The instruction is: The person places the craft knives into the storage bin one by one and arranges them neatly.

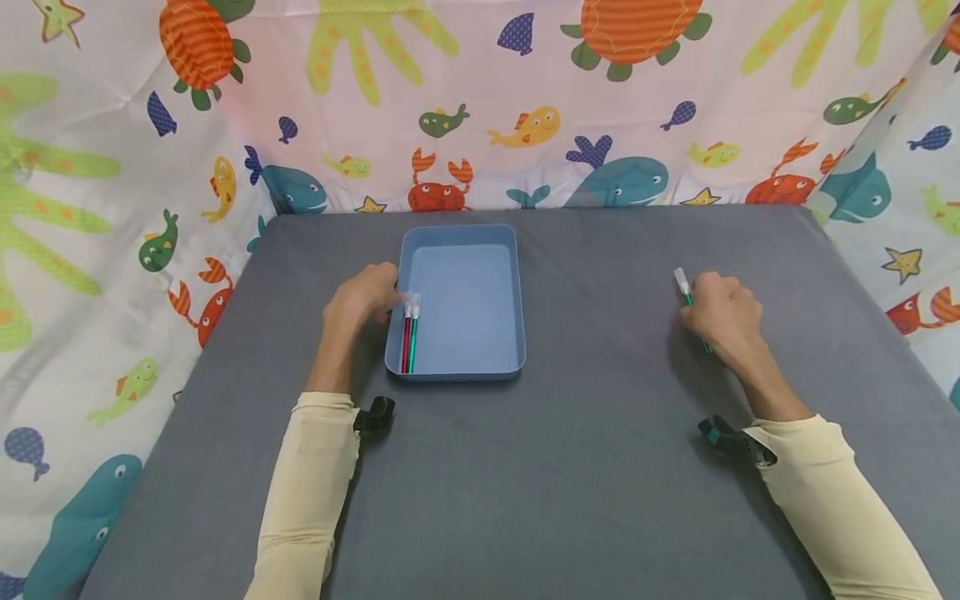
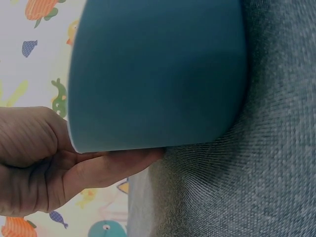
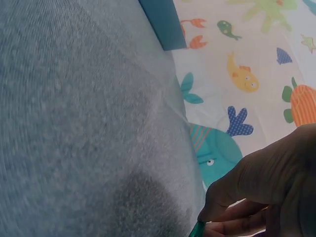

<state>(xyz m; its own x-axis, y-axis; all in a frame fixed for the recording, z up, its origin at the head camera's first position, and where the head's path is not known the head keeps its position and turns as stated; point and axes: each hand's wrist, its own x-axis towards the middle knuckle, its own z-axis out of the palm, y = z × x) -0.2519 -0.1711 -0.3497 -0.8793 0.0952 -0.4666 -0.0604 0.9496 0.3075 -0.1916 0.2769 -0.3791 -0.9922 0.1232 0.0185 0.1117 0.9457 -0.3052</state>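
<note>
A shallow blue tray (image 1: pixel 472 367) sits toward the back of the grey table. My left hand (image 1: pixel 364 293) grips its left wall, and one fingertip reaches over the rim. In the left wrist view, fingers (image 2: pixel 106 170) lie along the outside of the tray wall (image 2: pixel 158 84). Inside the tray, by its left side, a red pen (image 1: pixel 406 342) and a green pen (image 1: pixel 414 343) with whitish caps lie side by side. Off to the right, my right hand (image 1: pixel 722 315) holds another green pen (image 1: pixel 683 283), its whitish end pointing away from me. In the right wrist view only a bit of green pen (image 3: pixel 198 228) shows.
Grey cloth covers the table (image 1: pixel 540 492). A curtain (image 1: pixel 480 100) printed with sea animals hangs along the back and both sides. Dark wrist cameras sit at the left cuff (image 1: pixel 375 414) and the right cuff (image 1: pixel 735 440).
</note>
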